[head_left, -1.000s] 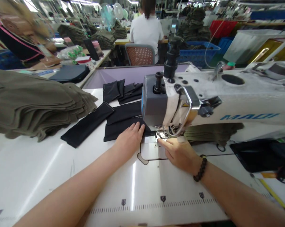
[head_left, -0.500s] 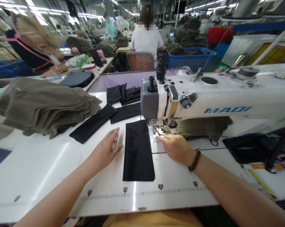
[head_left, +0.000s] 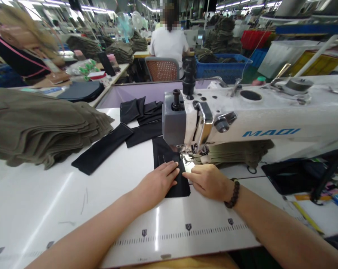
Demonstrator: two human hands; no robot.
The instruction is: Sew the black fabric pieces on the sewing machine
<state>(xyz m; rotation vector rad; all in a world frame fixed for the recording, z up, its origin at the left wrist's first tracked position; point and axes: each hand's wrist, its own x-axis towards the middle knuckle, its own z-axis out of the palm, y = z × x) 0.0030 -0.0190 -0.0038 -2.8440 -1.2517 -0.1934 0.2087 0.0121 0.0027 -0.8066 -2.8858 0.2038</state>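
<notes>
A black fabric piece (head_left: 161,151) lies flat on the white machine table, its far right corner beside the presser foot (head_left: 189,158) of the sewing machine. My left hand (head_left: 160,181) rests palm down on the piece, fingers stretched forward and lying flat. At the fabric's right edge, my right hand (head_left: 209,181) reaches in with its index finger extended to the edge and its thumb apart from it. Its other fingers are partly hidden, and I see nothing held. A dark bead bracelet (head_left: 233,192) circles that wrist.
Beyond my left hand lie more black fabric strips (head_left: 103,148). Olive cloth panels (head_left: 45,127) are stacked at the left. The machine head (head_left: 174,119) stands over the work, with folded olive cloth (head_left: 236,151) under its arm. A person (head_left: 169,45) sits ahead.
My left hand has moved right, from the bare table onto the black piece. The piece has slid away from me and right, towards the presser foot. The view has shifted slightly.
</notes>
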